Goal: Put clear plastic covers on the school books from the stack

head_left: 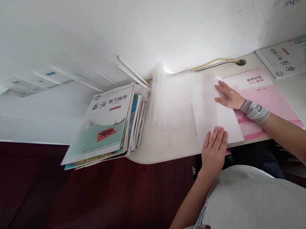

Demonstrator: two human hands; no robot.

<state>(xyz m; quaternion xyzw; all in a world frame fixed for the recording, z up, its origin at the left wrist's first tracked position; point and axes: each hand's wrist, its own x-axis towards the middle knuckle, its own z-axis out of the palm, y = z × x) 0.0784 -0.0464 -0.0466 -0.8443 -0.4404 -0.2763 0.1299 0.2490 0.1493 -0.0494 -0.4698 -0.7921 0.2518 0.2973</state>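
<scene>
A sheet of white paper (205, 109) lies on the desk, its right side over the left part of a pink book (267, 97). My left hand (214, 147) rests on the paper's near edge, its fingers stretched out and close together. Farther up, my right hand (231, 96) lies flat on the paper's right side with the fingers spread. Around the right wrist is a grey wristband (255, 111). Both hands press on the paper without gripping it. The paper hides the left part of the book.
A stack of books (99, 123) stands at the desk's left end. Another book (293, 56) lies at the back right. A yellow and a black cable run along the wall to a cable hole (242, 62). The desk (168, 134) has a rounded left corner above a dark red floor.
</scene>
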